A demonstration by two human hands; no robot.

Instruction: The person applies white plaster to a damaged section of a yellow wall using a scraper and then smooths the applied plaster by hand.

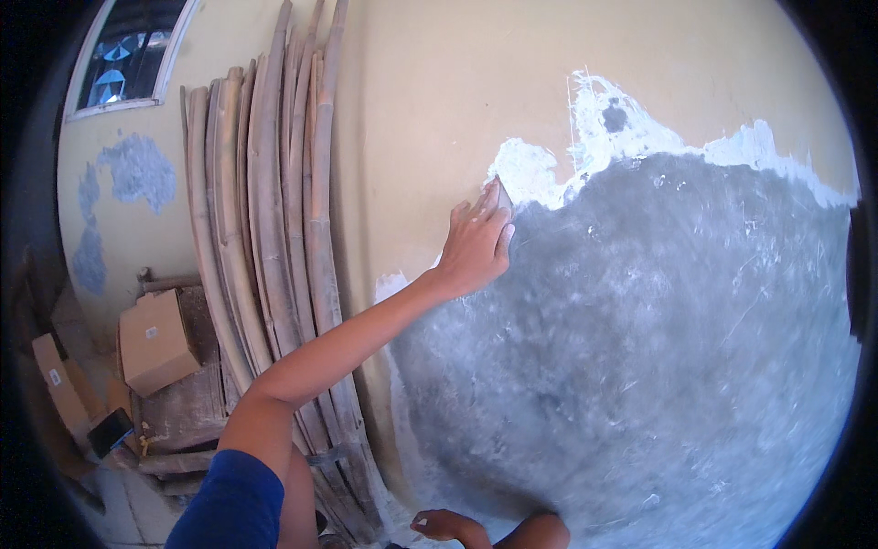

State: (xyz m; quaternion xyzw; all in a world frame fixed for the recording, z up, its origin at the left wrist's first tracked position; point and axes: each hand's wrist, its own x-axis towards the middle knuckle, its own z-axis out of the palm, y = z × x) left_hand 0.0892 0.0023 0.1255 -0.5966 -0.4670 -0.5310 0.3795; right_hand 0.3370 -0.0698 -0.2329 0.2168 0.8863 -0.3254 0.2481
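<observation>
My left hand (477, 240) reaches up from the lower left and presses a thin grey flat piece (504, 199) against the wall, fingers over it, at the boundary of cream paint (430, 119), flaking white filler (530, 169) and rough grey plaster (622, 348). My right hand (444, 523) hangs low at the bottom centre, beside a bare knee (540, 535), its fingers loosely bent and apart, with nothing visible in them; part of it is in shadow.
Long bamboo poles (274, 210) lean against the wall at left. Beside them are cardboard boxes (155, 339) on a worn wooden stand (178, 425), with a small black rectangular object (112, 432). A window (128, 55) sits at upper left, above grey wall patches (137, 174).
</observation>
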